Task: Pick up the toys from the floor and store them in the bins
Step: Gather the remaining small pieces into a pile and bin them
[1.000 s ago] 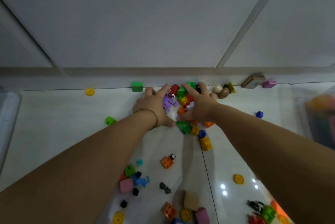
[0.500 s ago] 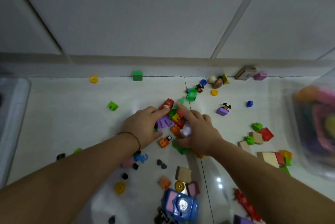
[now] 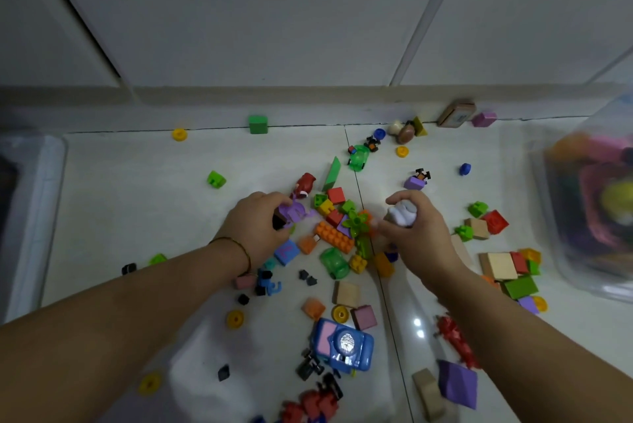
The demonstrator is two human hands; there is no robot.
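Many small toys lie scattered over the white floor. My left hand (image 3: 255, 224) grips a purple toy piece (image 3: 294, 212) at the left edge of a heap of coloured blocks (image 3: 337, 222). My right hand (image 3: 416, 230) holds a white and grey toy (image 3: 403, 213), curled round it just right of the heap. An orange studded brick (image 3: 334, 236) and a green flower piece (image 3: 356, 222) lie between the two hands. A clear bin (image 3: 561, 244) with toys inside stands at the right edge. Another bin (image 3: 37, 203) shows at the left edge.
A blue and pink toy camera (image 3: 342, 344) lies near me. Wooden blocks (image 3: 500, 265) and a purple cube (image 3: 457, 383) sit to the right. A green cube (image 3: 258, 124) and a yellow ring (image 3: 179, 134) rest by the wall's skirting. Small black pieces dot the floor.
Both hands dragged the heap of blocks away from the wall toward me, then parted. The left took hold of the purple piece and the right closed round the white toy.
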